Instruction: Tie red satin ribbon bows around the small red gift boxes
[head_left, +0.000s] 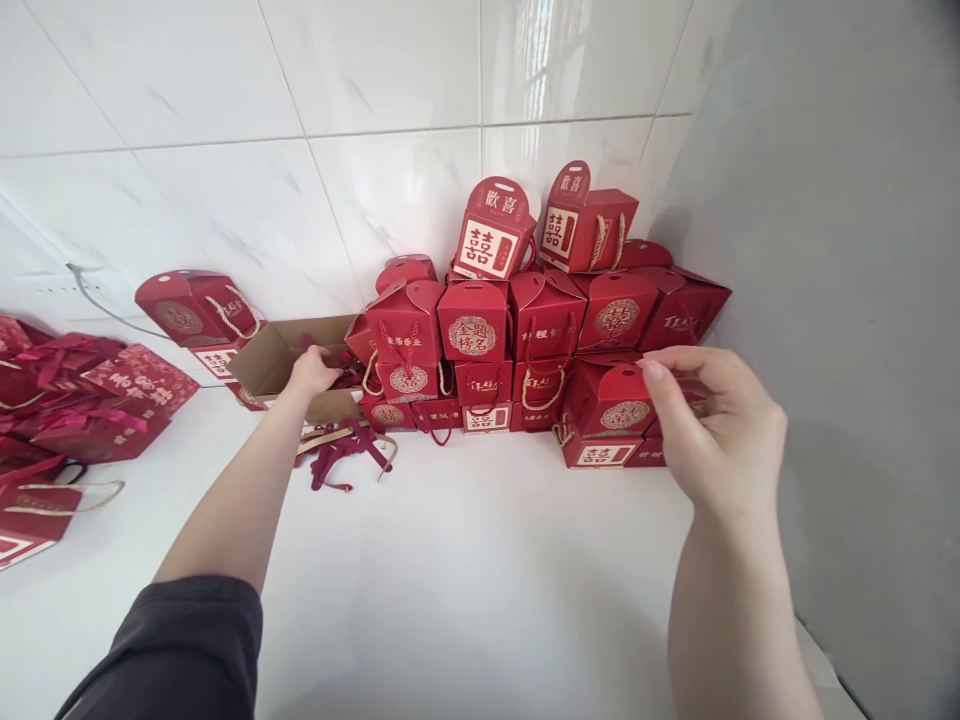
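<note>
My left hand (313, 372) reaches into an open brown cardboard box (264, 362) lying on the white surface; its fingers are inside among dark red ribbons and mostly hidden. My right hand (716, 425) hovers at the right end of a stack of red gift boxes (540, 335), fingers curled loosely with thumb forward, nothing visible in them. It is nearest to a red box with a round gold emblem (619, 400). Two taller boxes (491, 232) with white labels top the stack.
Loose red and gold ribbon handles (345, 452) lie in front of the cardboard box. Flat red boxes and bags (75, 405) are piled at the left edge, one assembled box (195, 305) behind them. A tiled wall stands behind and a grey wall (847, 300) at right.
</note>
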